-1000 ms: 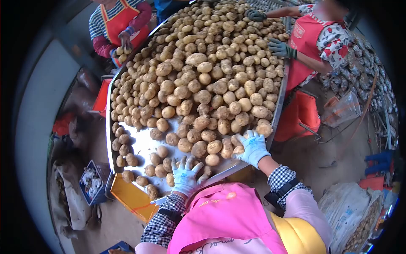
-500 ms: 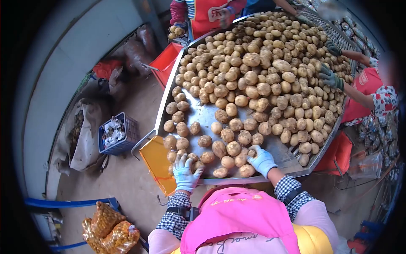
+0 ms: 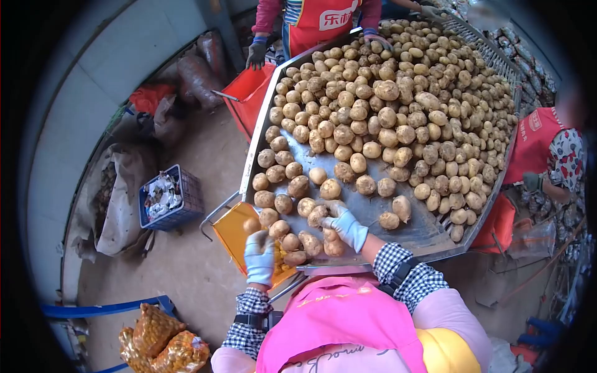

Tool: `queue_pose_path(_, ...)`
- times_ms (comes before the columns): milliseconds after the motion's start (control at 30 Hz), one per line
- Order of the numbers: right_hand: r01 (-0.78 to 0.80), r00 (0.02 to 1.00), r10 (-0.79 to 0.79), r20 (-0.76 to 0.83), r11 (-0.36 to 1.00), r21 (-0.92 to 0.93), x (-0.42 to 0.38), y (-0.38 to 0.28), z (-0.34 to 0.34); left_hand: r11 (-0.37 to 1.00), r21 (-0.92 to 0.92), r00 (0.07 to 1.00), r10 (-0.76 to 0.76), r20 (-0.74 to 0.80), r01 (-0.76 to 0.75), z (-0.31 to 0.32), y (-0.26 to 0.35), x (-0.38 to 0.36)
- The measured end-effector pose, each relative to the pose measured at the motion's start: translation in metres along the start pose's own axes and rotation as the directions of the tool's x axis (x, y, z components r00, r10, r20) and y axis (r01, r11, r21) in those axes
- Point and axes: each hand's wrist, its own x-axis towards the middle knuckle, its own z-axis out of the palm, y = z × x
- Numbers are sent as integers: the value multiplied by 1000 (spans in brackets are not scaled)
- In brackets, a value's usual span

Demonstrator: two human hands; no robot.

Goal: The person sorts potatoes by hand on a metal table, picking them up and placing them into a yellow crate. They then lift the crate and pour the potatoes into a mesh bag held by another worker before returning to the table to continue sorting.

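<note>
Brown potatoes are heaped on a metal sorting table. My left hand, in a pale blue glove, is over the yellow chute at the table's left corner. Its fingers look loosely bent, and a blurred potato is just beyond their tips. Near the table's front edge my right hand, gloved alike, has its fingers against a potato. Another potato lies beneath that hand. Several potatoes lie between my hands.
One co-worker in a red apron stands at the far side, a gloved hand on the heap. Another co-worker is at the right. Red chutes hang from the table. A blue crate and filled bags are on the floor at left.
My right hand has moved left, with potatoes now gathered nearer the chute. My left hand has moved off the table edge. The right co-worker's hands have left the heap.
</note>
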Motion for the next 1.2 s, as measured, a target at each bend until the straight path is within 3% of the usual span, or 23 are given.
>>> queue_pose_path(67, 33, 999, -33, 29, 999, 5, -5, -4, 5, 887, -395, 947, -125, 298, 241, 24, 12, 0)
queue_pose_path(100, 67, 995, -68, 69, 998, 15, -5, -7, 9, 819, -424, 880, -190, 436, 386, 38, 3, 2)
queue_pose_path(133, 147, 988, -124, 92, 939, -310, -8, -11, 16, 451, -649, 781, -220, 585, 613, 36, 49, -4)
queue_pose_path(167, 68, 989, -3, 149, 899, -432, -18, -31, 30, 241, -661, 704, -251, 665, 710, 41, 55, -8)
queue_pose_path(300, -86, 994, 49, -96, 898, -431, -24, -38, 17, -16, -556, 539, -224, 812, 831, 25, 4, -15)
queue_pose_path(333, -19, 983, -81, -163, 844, -536, -24, -33, -3, 138, -605, 602, -402, 689, 784, 6, 21, -8)
queue_pose_path(367, 36, 952, -220, -215, 773, -633, -27, -27, -24, 137, -589, 569, -499, 654, 797, -28, 9, 15)
queue_pose_path(400, 50, 928, -280, -245, 746, -664, -32, -24, -44, 220, -707, 709, -468, 528, 672, -64, -27, 49)
queue_pose_path(433, 6, 902, -319, -289, 680, -733, -40, -24, -62, 398, -815, 906, -147, 397, 422, -116, -70, 98)
queue_pose_path(467, -56, 889, -282, -360, 715, -697, -45, -19, -78, 386, -894, 919, -387, 69, 230, -169, -62, 144)
queue_pose_path(500, -69, 887, -232, -399, 788, -612, -52, -22, -84, 325, -937, 892, -376, -252, -128, -229, -66, 194)
queue_pose_path(567, -106, 823, -249, -510, 815, -570, -59, -30, -84, 405, -879, 630, -621, -467, -252, -326, -11, 232)
queue_pose_path(633, -179, 742, -478, -470, 533, -827, -56, -12, -123, 554, -805, 702, -487, -520, -212, -363, -27, 256)
queue_pose_path(667, -174, 748, -480, -459, 525, -833, -49, -17, -121, 667, -729, 717, -432, -547, -155, -360, -13, 260)
queue_pose_path(767, -392, 818, -438, -373, 49, -919, -74, -51, -72, 895, -445, 879, -216, -425, 5, -275, 1, 258)
queue_pose_path(800, -376, 834, -433, -343, 10, -927, -79, -61, -52, 966, -255, 937, -136, -322, 53, -234, -6, 250)
queue_pose_path(833, -372, 882, -306, -359, 17, -928, -81, -73, -34, 997, -53, 980, -59, -189, 50, -191, -11, 238)
queue_pose_path(900, -244, 950, -212, -231, -37, -969, -76, -61, -27, 992, -99, 994, 81, 67, -74, -96, -38, 209)
queue_pose_path(967, -148, 984, -66, -163, 189, -971, -68, -42, -3, 930, 136, 922, 305, 238, -342, -21, -9, 166)
queue_pose_path(1000, 12, 1000, 17, 15, 146, -989, -58, -24, 5, 868, 185, 858, 382, 344, -460, 8, 8, 154)
queue_pose_path(1033, -19, 1000, 23, -14, 246, -969, -52, -13, 23, 788, 224, 781, 443, 440, -573, 31, 22, 146)
queue_pose_path(1133, 114, 976, 151, 158, 264, -958, -9, -9, 56, 742, 409, 808, 300, 506, -531, 81, 44, 144)
queue_pose_path(1200, 476, 871, 56, 488, 153, -866, 19, 8, 69, 681, 487, 820, 316, 477, -546, 92, 34, 150)
